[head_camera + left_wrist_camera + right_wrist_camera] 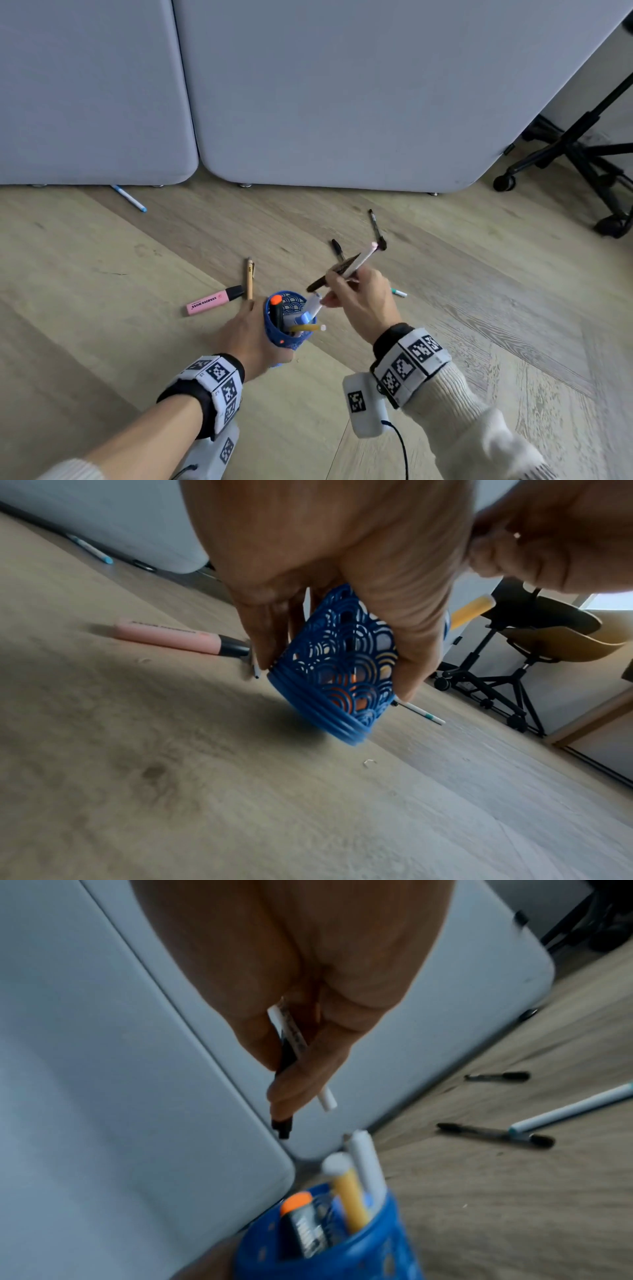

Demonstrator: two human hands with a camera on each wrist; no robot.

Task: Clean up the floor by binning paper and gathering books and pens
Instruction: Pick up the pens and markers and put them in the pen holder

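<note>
Wood-plank floor point(445, 308) before grey upholstered panels point(325, 102). Left hand point(250, 337) grips the blue lattice pen cup point(291, 329), tilted, base just off the floor. Right hand point(363, 301) pinches a black pen point(317, 283) and a white pen point(359, 262) just above the rim. Best to aim tips into the gap beside the orange-capped marker point(276, 308) and release together. Loose near the cup: pink highlighter point(214, 301), tan pen point(249, 278), two black pens point(337, 249); a blue-tipped pen point(129, 198) at the panel's foot. Office chair base point(582, 161) well apart.
</note>
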